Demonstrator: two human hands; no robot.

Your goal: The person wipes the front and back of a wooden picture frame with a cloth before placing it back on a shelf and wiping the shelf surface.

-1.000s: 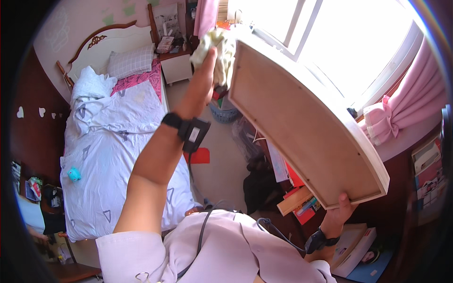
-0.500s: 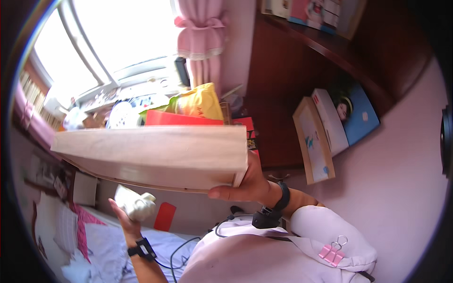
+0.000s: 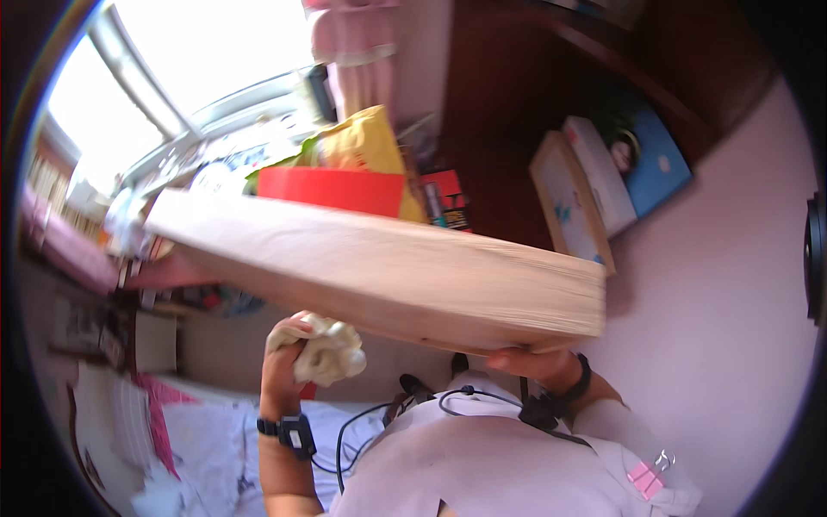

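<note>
A large, pale wooden frame (image 3: 379, 267) with a deep edge slants across the middle, lower on the right. My right hand (image 3: 543, 365) grips it from below near its right end; the thumb shows and the other fingers are mostly hidden. Bunched in my left hand (image 3: 281, 358) is a crumpled cream cloth (image 3: 331, 355), just under the frame's lower edge, with the fingers curled around it. Whether the cloth touches the frame, I cannot tell. The frame's broad face is turned out of sight.
Behind the frame are a red box (image 3: 332, 189), a yellow bag (image 3: 357, 142) and other items by the window. Leaning at right are a wood-framed picture (image 3: 568, 207) and a blue picture panel (image 3: 659, 164). A bed (image 3: 207, 448) is at lower left. Black cables (image 3: 345, 431) hang near my waist.
The frame has shifted right and tilted, its right end now lower. My right hand went right with it. My left hand has moved right and up with the cloth, closer to the frame.
</note>
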